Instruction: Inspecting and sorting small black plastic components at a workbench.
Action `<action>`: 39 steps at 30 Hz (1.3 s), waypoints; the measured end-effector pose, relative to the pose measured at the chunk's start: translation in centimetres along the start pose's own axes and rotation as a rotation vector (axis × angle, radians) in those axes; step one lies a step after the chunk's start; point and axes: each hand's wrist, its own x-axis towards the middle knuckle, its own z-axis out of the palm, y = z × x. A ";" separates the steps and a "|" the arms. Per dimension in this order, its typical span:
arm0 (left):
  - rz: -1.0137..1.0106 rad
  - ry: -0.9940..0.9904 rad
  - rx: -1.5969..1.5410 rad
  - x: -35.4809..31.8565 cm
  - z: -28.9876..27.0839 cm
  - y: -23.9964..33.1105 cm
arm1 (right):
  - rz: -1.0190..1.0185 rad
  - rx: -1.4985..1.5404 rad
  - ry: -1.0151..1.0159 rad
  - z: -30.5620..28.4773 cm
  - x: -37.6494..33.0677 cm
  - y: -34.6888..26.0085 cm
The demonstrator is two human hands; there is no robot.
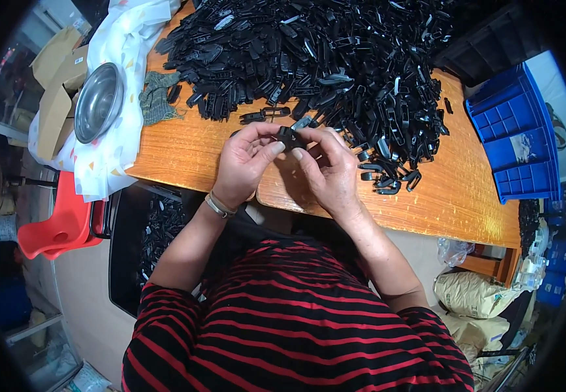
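Above table edge: black clip [290, 136] pinched between left hand [247, 163], right hand [328, 171] fingertips (both grips pressed on it).

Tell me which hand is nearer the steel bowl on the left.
Left. The left hand is the closer one to the steel bowl, which sits off to its left on the white cloth. The right hand is farther away, across the small black plastic part both hold.

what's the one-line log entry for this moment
left hand: holding black plastic clip | right hand: holding same clip | behind: pile of black clips on wooden table | far left: metal bowl
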 end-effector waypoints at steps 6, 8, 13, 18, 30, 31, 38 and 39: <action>0.026 0.040 0.009 -0.5 0.5 -0.4 | -0.022 -0.022 -0.020 0.2 -0.1 0.4; 0.036 0.052 0.020 -0.8 0.5 -0.8 | 0.029 0.007 -0.013 0.5 -0.4 0.3; 0.019 0.128 0.139 -1.4 2.1 0.7 | -0.022 -0.035 -0.006 0.7 -0.8 0.2; 0.131 0.162 0.246 -2.0 2.9 0.5 | -0.108 -0.070 0.059 1.2 -1.2 -0.6; 0.060 0.024 0.315 -3.6 4.5 2.6 | -0.094 0.091 -0.001 2.6 -3.1 -1.3; 0.053 0.034 0.365 -3.9 4.4 2.6 | -0.088 0.093 -0.001 2.9 -3.4 -1.4; 0.087 0.111 0.153 -5.5 3.1 2.4 | 0.015 0.161 -0.126 4.4 -3.7 -2.5; 0.067 0.130 0.139 -5.6 2.9 2.4 | 0.017 0.164 -0.130 4.4 -3.6 -2.3</action>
